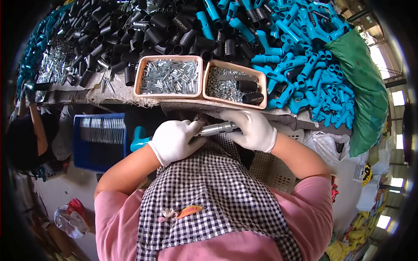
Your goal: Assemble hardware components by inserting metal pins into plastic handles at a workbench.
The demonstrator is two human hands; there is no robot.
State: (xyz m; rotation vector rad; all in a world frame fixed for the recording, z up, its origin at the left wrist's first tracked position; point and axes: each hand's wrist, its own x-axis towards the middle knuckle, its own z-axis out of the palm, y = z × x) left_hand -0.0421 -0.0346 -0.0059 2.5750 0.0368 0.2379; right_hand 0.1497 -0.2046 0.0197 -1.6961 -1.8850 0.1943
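Both my hands wear white gloves and meet in front of my apron. My left hand (175,138) is closed around the body of a tool with a silver metal barrel (213,129). Its teal plastic handle (139,138) sticks out on the left side of that hand. On the right, my right hand (251,129) grips the far end of the barrel, with the fingers curled over it and the tip hidden. The barrel lies nearly level, tilted slightly up to the right.
A tray of metal pins (170,76) and a tray of small metal parts (217,82) stand on the bench edge. Behind are piles of black sleeves (152,37) and teal housings (291,65). A blue crate (98,154) sits left; a co-worker's arm (37,126) shows far left.
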